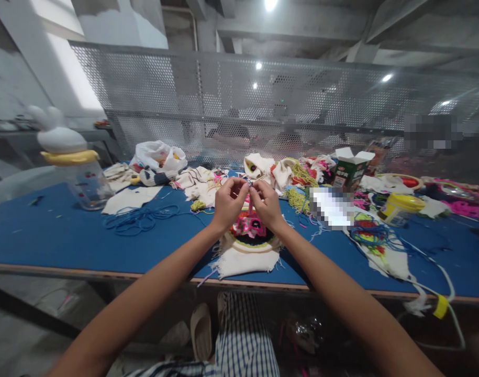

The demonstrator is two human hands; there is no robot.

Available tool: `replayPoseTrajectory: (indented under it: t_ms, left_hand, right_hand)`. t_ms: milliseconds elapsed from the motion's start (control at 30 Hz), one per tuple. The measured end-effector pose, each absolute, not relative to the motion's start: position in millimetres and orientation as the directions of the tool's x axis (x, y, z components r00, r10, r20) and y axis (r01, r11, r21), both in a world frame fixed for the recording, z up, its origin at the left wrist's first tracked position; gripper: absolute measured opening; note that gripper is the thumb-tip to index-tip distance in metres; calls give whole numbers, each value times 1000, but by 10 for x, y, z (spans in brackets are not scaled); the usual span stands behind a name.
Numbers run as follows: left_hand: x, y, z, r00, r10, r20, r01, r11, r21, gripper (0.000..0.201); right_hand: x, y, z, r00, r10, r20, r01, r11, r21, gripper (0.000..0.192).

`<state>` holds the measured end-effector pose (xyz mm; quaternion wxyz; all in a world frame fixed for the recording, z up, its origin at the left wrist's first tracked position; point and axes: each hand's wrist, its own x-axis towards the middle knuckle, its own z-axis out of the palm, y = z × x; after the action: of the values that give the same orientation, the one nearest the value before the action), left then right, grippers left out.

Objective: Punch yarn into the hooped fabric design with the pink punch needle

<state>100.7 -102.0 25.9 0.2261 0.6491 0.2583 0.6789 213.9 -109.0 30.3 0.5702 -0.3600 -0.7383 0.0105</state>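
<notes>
My left hand and my right hand are raised together above the blue table, fingertips pinched close around something very small, apparently a needle and a pink thread that hangs down between them. Below the hands lies an embroidery hoop with white cloth stretched in it and a pink, black and yellow stitched design. The cloth's frayed edge reaches the table's front edge.
A clear jar with a rabbit-shaped lid stands far left. Blue cord lies coiled left of the hoop. White cloth pieces, yarn, a green carton and a yellow tub crowd the back and right. A perforated metal screen stands behind.
</notes>
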Motion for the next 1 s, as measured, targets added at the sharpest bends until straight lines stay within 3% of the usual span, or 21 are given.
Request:
replayPoseTrajectory:
  t_ms: [1000]
  left_hand:
    - [998, -1015, 258, -12, 607, 795, 85, -791, 606, 6]
  right_hand:
    - [2157, -1086, 306, -117, 524, 844, 538, 747, -390, 25]
